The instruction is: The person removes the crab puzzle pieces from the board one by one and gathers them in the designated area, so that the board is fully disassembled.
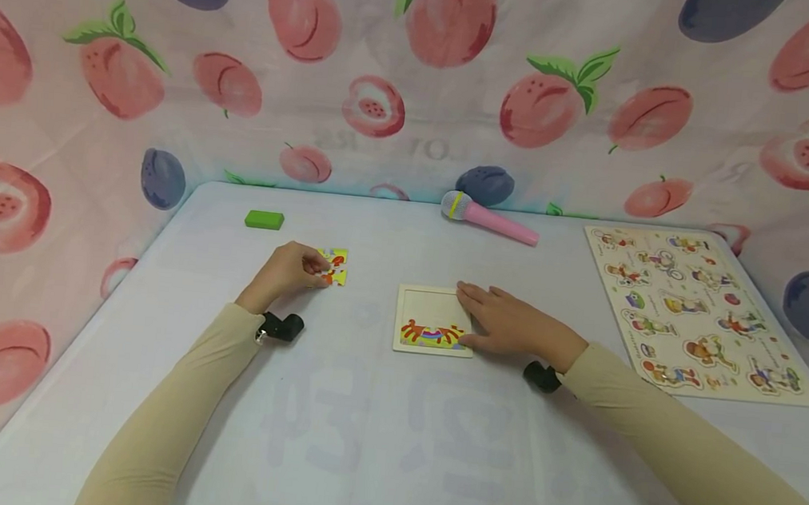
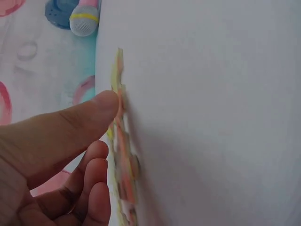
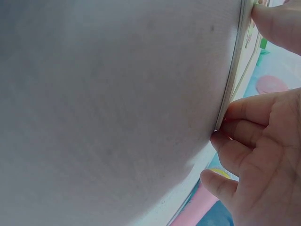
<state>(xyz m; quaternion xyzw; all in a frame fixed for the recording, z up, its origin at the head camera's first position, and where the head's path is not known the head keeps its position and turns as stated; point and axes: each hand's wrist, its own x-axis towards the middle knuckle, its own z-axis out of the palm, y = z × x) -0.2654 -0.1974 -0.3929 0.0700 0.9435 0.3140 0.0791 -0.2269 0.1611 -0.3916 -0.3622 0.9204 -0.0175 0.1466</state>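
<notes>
My left hand (image 1: 291, 268) pinches a thin yellow and red jigsaw section (image 1: 337, 267) by its left side. In the left wrist view the section (image 2: 121, 146) stands nearly edge-on, with the thumb pressed to its face and the other fingers curled beneath. To the right of it, a square wooden puzzle tray (image 1: 399, 324) lies flat on the table. A strip of puzzle with red and rainbow shapes (image 1: 432, 334) fills the tray's near side; its remaining base is bare. My right hand (image 1: 514, 322) rests along the tray's right edge, fingertips at the far corner and thumb near the front.
A green block (image 1: 264, 220) lies at the back left. The pink toy microphone (image 1: 497, 222) is near the table's back edge. On the right sits a large wooden picture board (image 1: 665, 327) with cartoon figures. Fruit-printed cloth (image 1: 419, 85) hangs behind the table.
</notes>
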